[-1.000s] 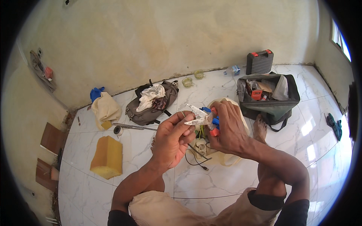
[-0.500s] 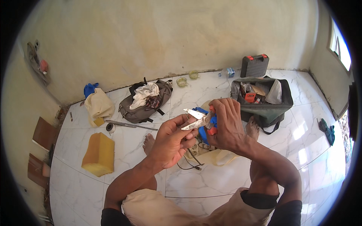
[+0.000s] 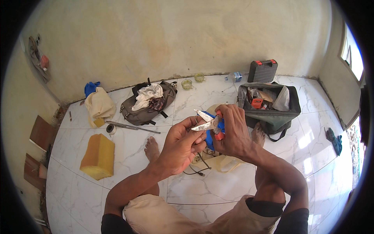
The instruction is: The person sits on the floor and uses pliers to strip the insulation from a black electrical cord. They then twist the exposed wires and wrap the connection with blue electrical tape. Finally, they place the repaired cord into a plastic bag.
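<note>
My right hand [image 3: 233, 130] grips a pair of snips [image 3: 203, 127] by their red and blue handles. The worn metal blades stand apart and point left, over the fingers of my left hand [image 3: 182, 142]. That hand is closed with thumb and fingertips together just by the blades; what it pinches is mostly hidden. Something blue [image 3: 209, 141] shows between the two hands, partly covered by them. Below my hands a dark cable [image 3: 198, 170] with a plug end lies by a pale yellow plastic bag [image 3: 230, 165] on the floor.
An open tool bag [image 3: 269, 115] stands at right, before a black case [image 3: 263, 71]. At left are a yellow sponge block [image 3: 97, 158], a tape roll [image 3: 111, 129], thin rods [image 3: 136, 127], a cream cloth [image 3: 100, 104] and a backpack [image 3: 146, 107]. A bottle [image 3: 235, 77] lies by the wall.
The snips have tilted slightly, their blades still apart. Both hands keep their hold in nearly the same place. The whole view has shifted a little.
</note>
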Motion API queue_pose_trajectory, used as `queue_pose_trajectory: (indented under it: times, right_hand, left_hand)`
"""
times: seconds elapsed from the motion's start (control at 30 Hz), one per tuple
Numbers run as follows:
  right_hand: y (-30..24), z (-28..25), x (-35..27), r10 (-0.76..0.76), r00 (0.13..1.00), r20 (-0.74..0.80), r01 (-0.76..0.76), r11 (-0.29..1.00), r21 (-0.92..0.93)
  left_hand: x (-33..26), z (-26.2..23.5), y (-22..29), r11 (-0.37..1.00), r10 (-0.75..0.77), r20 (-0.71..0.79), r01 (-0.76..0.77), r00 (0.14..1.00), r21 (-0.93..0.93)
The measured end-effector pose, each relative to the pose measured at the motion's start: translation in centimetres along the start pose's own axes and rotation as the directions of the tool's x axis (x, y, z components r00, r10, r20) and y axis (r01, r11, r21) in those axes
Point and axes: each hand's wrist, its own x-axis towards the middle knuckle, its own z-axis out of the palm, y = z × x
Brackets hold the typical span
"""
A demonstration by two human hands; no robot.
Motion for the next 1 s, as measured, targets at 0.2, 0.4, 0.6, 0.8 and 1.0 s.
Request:
queue_pose_trajectory:
  times: [0.2, 0.4, 0.6, 0.8, 1.0]
  right_hand:
    - [-0.06, -0.15, 0.03, 0.017, 0.999, 0.03, -0.018, 0.999, 0.048]
    - [-0.16, -0.2, 0.01, 0.023, 0.999, 0.044, -0.026, 0.997, 0.066]
    - [-0.21, -0.19, 0.05, 0.021, 0.999, 0.042, -0.023, 0.998, 0.055]
    - [0.03, -0.19, 0.05, 0.013, 0.999, 0.044, -0.015, 0.999, 0.045]
    - [0.04, -0.23, 0.02, 0.027, 0.998, 0.052, -0.029, 0.999, 0.046]
  left_hand:
    - [0.09, -0.03, -0.26, 0.999, 0.026, 0.011, -0.027, 1.0, 0.021]
    - [0.12, -0.2, -0.39, 0.999, 0.032, 0.02, -0.033, 0.999, 0.034]
    - [0.17, -0.24, -0.56, 0.998, 0.047, 0.014, -0.047, 0.999, 0.044]
    - [0.16, -0.04, -0.55, 0.997, 0.06, 0.003, -0.06, 0.998, 0.051]
    - [0.21, 0.15, -0.58, 0.996, 0.067, -0.018, -0.066, 0.998, 0.059]
